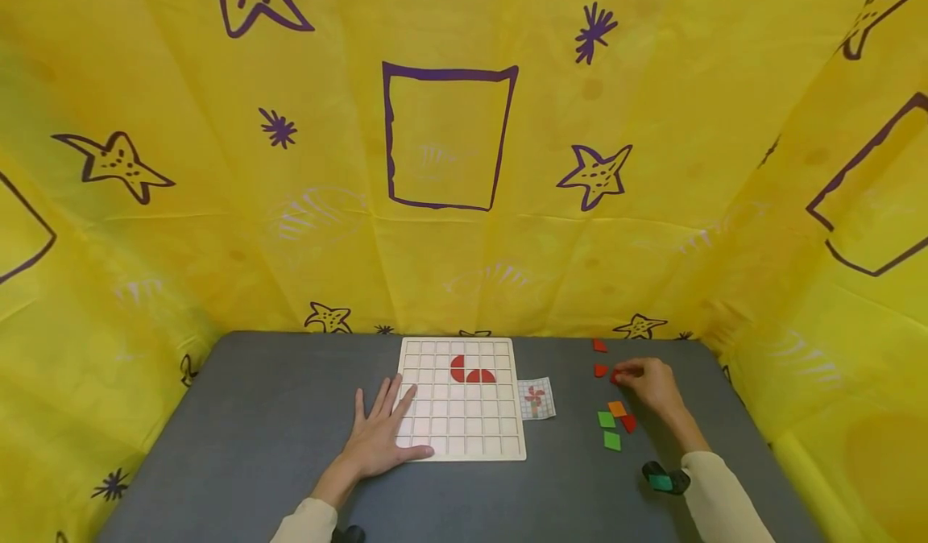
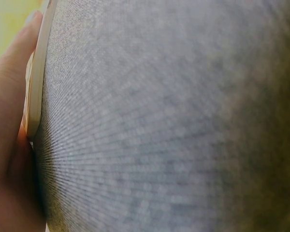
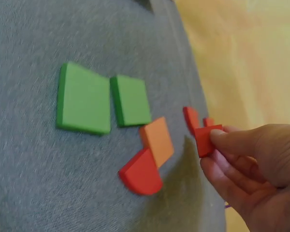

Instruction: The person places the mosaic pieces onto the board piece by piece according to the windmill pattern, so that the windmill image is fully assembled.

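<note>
My left hand (image 1: 377,438) lies with spread fingers on the lower left corner of a pale wooden grid board (image 1: 464,438). In the left wrist view its thumb rests along the board's edge (image 2: 36,96). Three red quarter-circle tiles (image 1: 457,369) sit in the board's upper cells. Off to the right, my right hand (image 1: 648,383) pinches a red tile (image 3: 205,140) between thumb and fingers, raised over the table. Near that hand lie a red quarter-circle tile (image 3: 141,174), an orange square tile (image 3: 158,142) and two green square tiles (image 3: 84,99).
A small pattern card (image 1: 536,399) with a red pinwheel figure lies against the board's right side. Two more red tiles (image 1: 600,346) lie towards the far edge of the grey table (image 1: 254,430). A yellow patterned cloth (image 1: 449,269) encloses the back and sides.
</note>
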Tool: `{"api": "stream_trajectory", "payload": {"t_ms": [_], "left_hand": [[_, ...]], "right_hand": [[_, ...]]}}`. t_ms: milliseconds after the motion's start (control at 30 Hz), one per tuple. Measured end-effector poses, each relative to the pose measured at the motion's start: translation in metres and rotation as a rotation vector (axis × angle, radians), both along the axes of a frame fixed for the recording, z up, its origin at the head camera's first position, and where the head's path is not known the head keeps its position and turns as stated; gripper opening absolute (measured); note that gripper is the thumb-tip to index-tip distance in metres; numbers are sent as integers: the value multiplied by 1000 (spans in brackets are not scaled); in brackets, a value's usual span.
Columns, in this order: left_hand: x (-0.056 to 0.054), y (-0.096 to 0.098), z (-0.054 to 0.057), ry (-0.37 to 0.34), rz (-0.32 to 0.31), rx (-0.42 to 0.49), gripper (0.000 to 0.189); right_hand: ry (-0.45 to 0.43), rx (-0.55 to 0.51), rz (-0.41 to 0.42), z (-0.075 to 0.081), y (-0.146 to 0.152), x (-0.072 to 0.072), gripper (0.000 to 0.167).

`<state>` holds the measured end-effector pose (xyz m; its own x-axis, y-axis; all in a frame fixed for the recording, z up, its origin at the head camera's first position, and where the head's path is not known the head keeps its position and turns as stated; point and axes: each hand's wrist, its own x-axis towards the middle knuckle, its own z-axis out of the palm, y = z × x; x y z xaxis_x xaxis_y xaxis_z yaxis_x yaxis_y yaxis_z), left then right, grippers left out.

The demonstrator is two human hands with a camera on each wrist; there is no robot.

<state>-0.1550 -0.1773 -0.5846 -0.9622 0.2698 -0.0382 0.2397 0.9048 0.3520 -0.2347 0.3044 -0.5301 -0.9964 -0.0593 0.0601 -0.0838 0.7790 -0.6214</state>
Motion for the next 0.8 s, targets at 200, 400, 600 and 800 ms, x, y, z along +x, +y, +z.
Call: {"api": "stream_trajectory", "payload": {"t_ms": [200,400,600,800], "left_hand": [[0,0,-1,4,-3,4,112],[-1,1,-1,3,-1,0,112],[-1,2,-2,-4,3,-8,113],[-1,0,-4,-8,2,5,113]], "right_hand": [[-36,-61,15,9,-9,-2,19],[-50,-94,11,15,-17,-2,22],[-33,-93,28,19,-27,-4,21],[-29,-157,60,22,-41,-8,22]]}}
